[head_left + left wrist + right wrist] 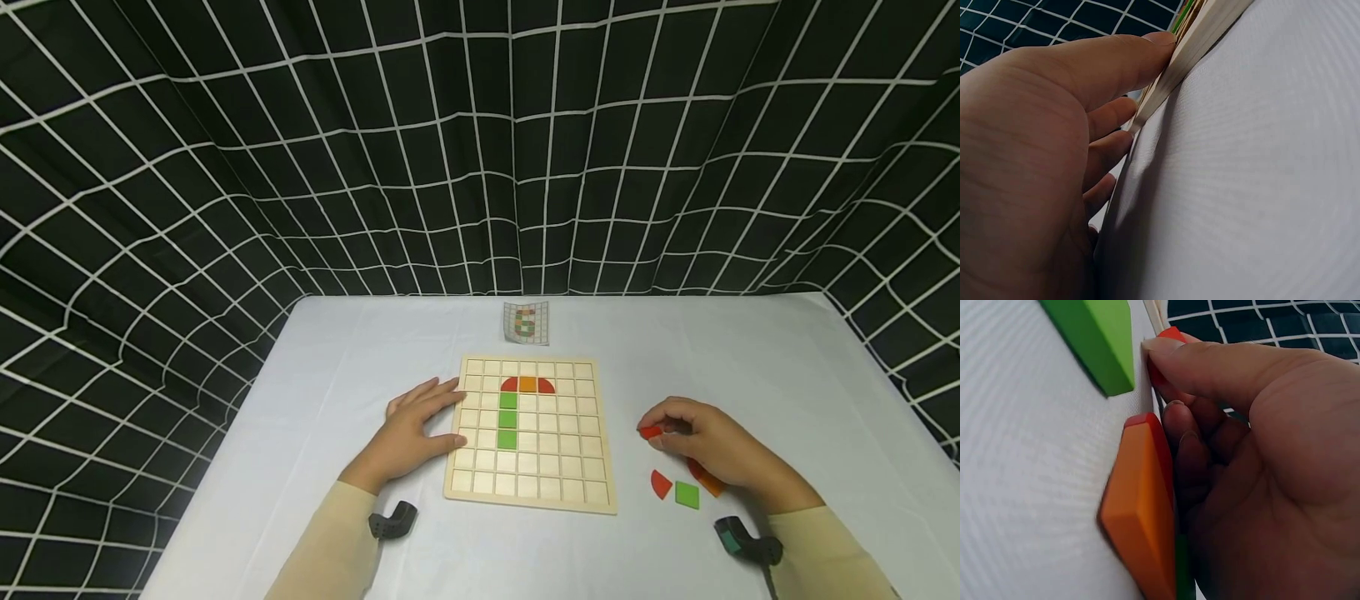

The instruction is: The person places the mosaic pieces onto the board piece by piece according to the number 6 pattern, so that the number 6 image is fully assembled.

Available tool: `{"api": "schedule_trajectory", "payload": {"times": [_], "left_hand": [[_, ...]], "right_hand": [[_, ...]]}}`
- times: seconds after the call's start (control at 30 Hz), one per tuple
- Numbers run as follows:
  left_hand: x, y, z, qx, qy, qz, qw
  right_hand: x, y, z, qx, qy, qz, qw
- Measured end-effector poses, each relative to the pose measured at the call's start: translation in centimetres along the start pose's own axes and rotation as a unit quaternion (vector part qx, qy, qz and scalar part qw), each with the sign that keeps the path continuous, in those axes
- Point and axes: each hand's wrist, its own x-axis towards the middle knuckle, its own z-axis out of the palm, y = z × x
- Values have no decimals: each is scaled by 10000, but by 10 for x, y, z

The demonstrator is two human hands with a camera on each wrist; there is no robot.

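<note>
On the white-covered table (337, 367), the head view shows a wooden grid board (562, 467) with three green squares (507, 419) in one column. Above them runs a row of two rounded red pieces (547, 386) with an orange square (528, 384) between. Just beyond the board's far edge lies a small card (526, 323) printed with a coloured pattern.

The left hand (408, 433) rests along the board's left edge, its fingers loosely extended and grasping nothing. From the left wrist, the board's thickness and the shadow beneath it come into view, the thumb tip touching the upper edge; most of the pieces are lost there.

Well apart from the board on the right, the right hand (712, 442) pinches a red piece (650, 432) between thumb and fingers. Near it lie a loose red quarter-round (661, 484) and a loose green square (687, 495). An orange piece (711, 487) is partly hidden under the hand from above; the right wrist view shows its side plainly, a red piece against it, and a green sliver (1183, 569) beyond, hidden from the head camera. Whether the pinched piece touches the cloth I cannot tell.
</note>
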Motion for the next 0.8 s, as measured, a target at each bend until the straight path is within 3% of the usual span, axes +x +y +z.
{"api": "schedule_trajectory", "payload": {"times": [0.33, 0.8], "left_hand": [[-1, 0, -1, -42, 24, 70, 10000], [0, -1, 0, -23, -13, 48, 10000]], "right_hand": [[2, -1, 1, 127, 110, 114, 9998], [2, -2, 1, 118, 696, 185, 9973]]}}
